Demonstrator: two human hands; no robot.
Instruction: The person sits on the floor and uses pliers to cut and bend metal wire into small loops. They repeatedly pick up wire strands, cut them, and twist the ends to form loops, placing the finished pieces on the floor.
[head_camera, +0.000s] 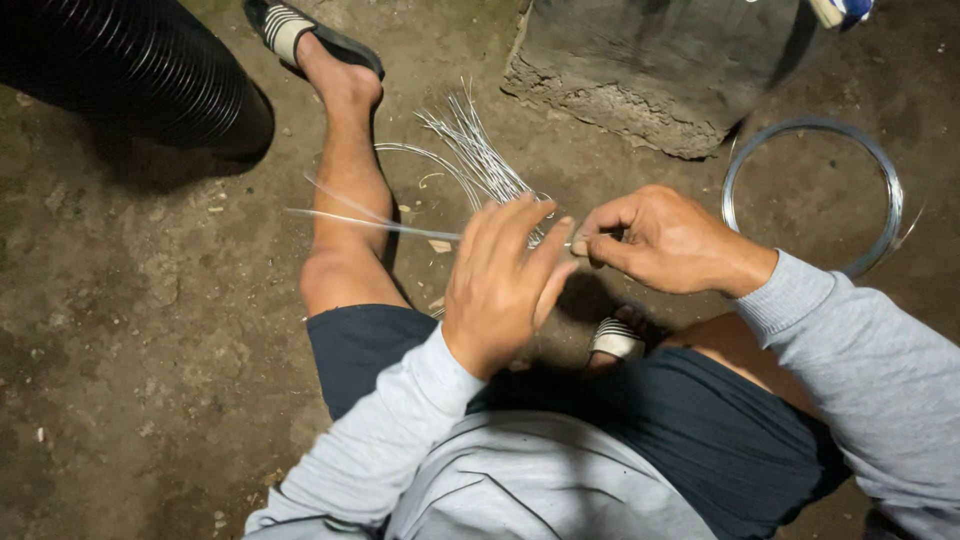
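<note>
Wire (370, 222) lengthwise leftward from right hand (660, 240)

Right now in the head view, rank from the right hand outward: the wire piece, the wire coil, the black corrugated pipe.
1. Wire piece: pinched in the right hand, running left.
2. Wire coil: on the ground just right of it.
3. Black corrugated pipe: far upper left.

Bare dirt floor (150, 330), packed brown earth with small pebbles and chips. On it: bundle of cut wire pieces (478, 150) fanned out near centre, coil of wire (812, 190) lying flat at right, rough concrete block (650, 70) at top, black ribbed pipe (130, 70) at top left.
</note>
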